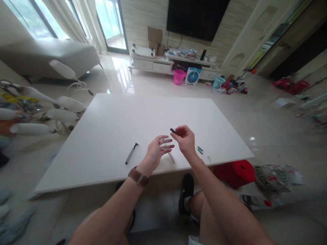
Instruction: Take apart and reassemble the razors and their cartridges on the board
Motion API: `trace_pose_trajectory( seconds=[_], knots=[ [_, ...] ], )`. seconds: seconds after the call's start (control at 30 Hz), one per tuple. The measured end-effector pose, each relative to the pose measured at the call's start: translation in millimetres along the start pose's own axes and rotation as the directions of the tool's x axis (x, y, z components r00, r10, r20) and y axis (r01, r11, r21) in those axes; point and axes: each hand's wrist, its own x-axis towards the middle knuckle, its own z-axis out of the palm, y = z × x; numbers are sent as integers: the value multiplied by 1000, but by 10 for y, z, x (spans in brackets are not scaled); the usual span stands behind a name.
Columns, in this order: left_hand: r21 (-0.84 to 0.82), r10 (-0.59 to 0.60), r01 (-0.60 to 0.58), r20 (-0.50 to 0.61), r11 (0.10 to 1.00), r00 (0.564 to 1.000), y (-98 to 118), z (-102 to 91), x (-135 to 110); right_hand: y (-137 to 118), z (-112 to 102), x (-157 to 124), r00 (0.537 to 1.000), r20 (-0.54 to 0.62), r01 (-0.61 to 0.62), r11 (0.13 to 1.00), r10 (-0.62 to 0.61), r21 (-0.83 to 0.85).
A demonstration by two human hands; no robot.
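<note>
My right hand (184, 138) is raised over the near side of the white table (114, 129), its fingers pinched on a small dark cap-like piece (173, 130). Just to its left, my left hand (158, 149), with a brown watch at the wrist, curls its fingers around a thin clear tube that I can hardly make out. A slim pale stick (171, 157) lies on the table under the hands. A dark pen (131, 153) lies to the left. Two small green pieces (200, 150) rest to the right.
A red stool (236, 173) and a printed bag (277, 177) sit on the floor at the table's right corner. White lamp-like pieces (63, 109) stand off the left edge. A TV cabinet, pink basket (179, 77) and sofa lie beyond. My shoe (187, 190) is under the table.
</note>
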Motion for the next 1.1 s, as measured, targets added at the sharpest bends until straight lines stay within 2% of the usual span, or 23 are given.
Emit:
trace_pose_trajectory(
  seconds=[0.07,0.23,0.6,0.97,1.1],
  knots=[
    [11,-5,5,2,1000,1000,-1,14,63,16,-3,60,1000,9,23,1000,-23,-12],
    [28,-15,15,-1,1000,1000,-21,51,146,114,-9,118,992,122,35,994,-22,-103],
    [-5,28,-28,13,1000,1000,-84,85,15,-39,-143,-112,985,169,2,973,38,-229],
    [-101,-11,11,2,995,1000,-133,148,4,101,-69,-165,980,159,-77,959,124,-273],
    [-141,11,-13,-17,990,1000,-75,144,39,99,22,-102,977,185,-51,957,107,-285]
  ],
)
